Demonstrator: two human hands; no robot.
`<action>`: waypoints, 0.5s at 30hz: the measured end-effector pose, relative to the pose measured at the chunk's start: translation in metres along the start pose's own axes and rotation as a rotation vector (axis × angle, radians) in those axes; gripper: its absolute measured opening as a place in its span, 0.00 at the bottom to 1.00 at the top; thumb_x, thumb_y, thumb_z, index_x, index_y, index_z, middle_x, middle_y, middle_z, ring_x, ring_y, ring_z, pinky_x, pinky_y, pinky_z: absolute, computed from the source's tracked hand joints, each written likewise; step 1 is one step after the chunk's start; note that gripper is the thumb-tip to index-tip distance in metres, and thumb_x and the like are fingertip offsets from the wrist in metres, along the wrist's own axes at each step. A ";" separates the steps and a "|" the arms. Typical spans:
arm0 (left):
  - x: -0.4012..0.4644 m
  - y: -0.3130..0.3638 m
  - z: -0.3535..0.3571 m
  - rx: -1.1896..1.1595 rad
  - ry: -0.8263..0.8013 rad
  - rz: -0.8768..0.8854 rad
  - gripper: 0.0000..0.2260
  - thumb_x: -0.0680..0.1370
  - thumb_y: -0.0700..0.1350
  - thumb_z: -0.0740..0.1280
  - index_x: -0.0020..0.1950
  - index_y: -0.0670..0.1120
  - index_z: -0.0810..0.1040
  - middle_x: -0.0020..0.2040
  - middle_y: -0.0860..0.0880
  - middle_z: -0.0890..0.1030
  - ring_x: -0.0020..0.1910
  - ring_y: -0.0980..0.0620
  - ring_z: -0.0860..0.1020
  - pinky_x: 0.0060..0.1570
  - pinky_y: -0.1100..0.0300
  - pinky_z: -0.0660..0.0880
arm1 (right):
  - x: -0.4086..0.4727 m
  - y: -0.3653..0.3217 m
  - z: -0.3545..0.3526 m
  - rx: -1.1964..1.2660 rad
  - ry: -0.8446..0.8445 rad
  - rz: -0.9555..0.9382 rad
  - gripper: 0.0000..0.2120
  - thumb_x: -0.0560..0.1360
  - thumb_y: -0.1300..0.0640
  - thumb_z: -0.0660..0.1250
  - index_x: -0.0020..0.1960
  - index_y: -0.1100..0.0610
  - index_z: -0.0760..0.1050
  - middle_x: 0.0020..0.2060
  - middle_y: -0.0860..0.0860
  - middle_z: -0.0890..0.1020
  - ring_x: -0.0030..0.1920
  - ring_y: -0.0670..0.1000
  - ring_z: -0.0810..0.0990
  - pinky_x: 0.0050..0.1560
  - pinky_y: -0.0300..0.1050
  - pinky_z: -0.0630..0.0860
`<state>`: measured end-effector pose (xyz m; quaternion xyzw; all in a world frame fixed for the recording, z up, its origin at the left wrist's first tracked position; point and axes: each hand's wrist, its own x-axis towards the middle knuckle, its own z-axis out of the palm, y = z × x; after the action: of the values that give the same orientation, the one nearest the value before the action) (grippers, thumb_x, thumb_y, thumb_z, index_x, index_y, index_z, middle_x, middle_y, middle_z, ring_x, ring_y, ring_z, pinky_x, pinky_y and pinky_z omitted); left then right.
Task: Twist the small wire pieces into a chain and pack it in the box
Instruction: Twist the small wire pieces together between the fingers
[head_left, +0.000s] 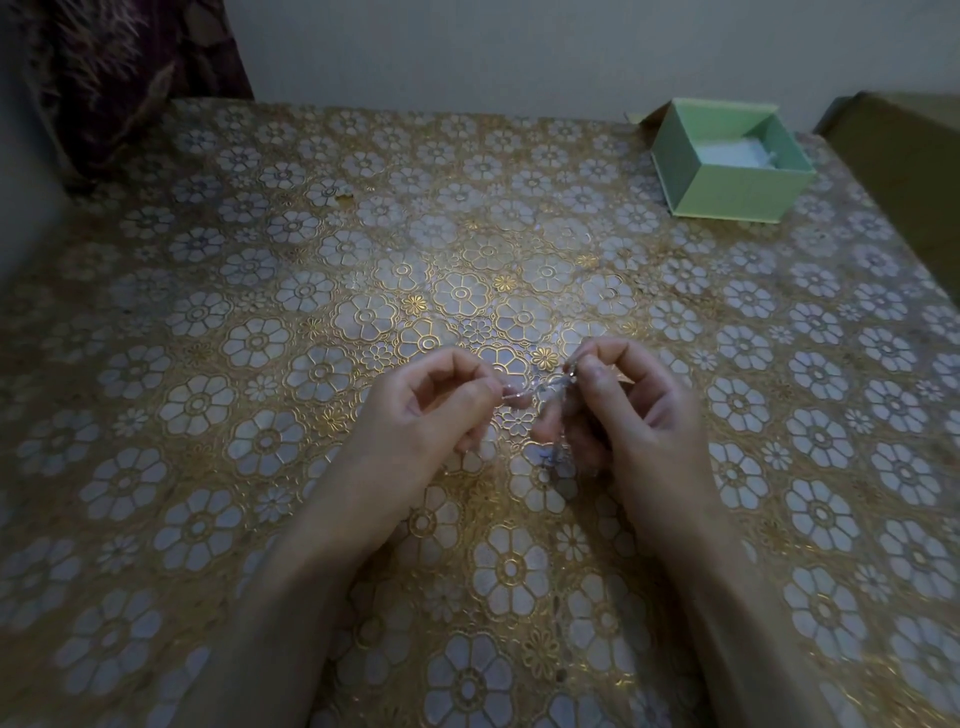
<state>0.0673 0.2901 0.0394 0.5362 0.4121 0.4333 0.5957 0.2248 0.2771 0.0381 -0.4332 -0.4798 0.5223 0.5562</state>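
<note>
**Both hands pinch the wire above the table**

The left hand (431, 410) pinches one end of a thin silvery wire (524, 393) between curled thumb and forefinger. The right hand (623, 410) pinches the other end the same way, its remaining fingers curled inward. The wire spans the short gap between the hands, near the middle of the table (208, 322), slightly toward the near edge. More wire hangs below the right hand; its detail is blurred. A green box (732, 166) stands open at the far right corner, well apart from the hands.
</note>
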 end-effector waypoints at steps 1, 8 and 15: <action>0.000 0.000 -0.001 0.004 -0.001 0.009 0.05 0.66 0.52 0.66 0.33 0.52 0.79 0.38 0.52 0.81 0.32 0.56 0.70 0.35 0.62 0.67 | 0.000 0.001 0.000 -0.021 -0.005 -0.011 0.05 0.75 0.57 0.59 0.42 0.58 0.69 0.27 0.54 0.81 0.21 0.45 0.63 0.22 0.33 0.62; 0.001 0.000 -0.003 0.017 0.023 0.076 0.05 0.65 0.50 0.65 0.30 0.52 0.78 0.37 0.55 0.80 0.36 0.63 0.75 0.37 0.73 0.69 | 0.000 0.002 0.000 -0.117 0.030 -0.047 0.07 0.74 0.57 0.62 0.40 0.57 0.76 0.32 0.58 0.76 0.25 0.46 0.64 0.25 0.41 0.59; 0.002 0.001 -0.002 0.011 0.118 0.079 0.05 0.65 0.51 0.64 0.31 0.53 0.78 0.35 0.53 0.80 0.35 0.59 0.74 0.38 0.61 0.67 | 0.000 0.002 0.003 -0.038 -0.005 -0.024 0.06 0.74 0.59 0.62 0.39 0.57 0.75 0.27 0.49 0.79 0.23 0.45 0.64 0.23 0.34 0.61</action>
<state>0.0663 0.2925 0.0400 0.5289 0.4275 0.4851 0.5497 0.2217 0.2769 0.0367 -0.4367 -0.4961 0.5073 0.5530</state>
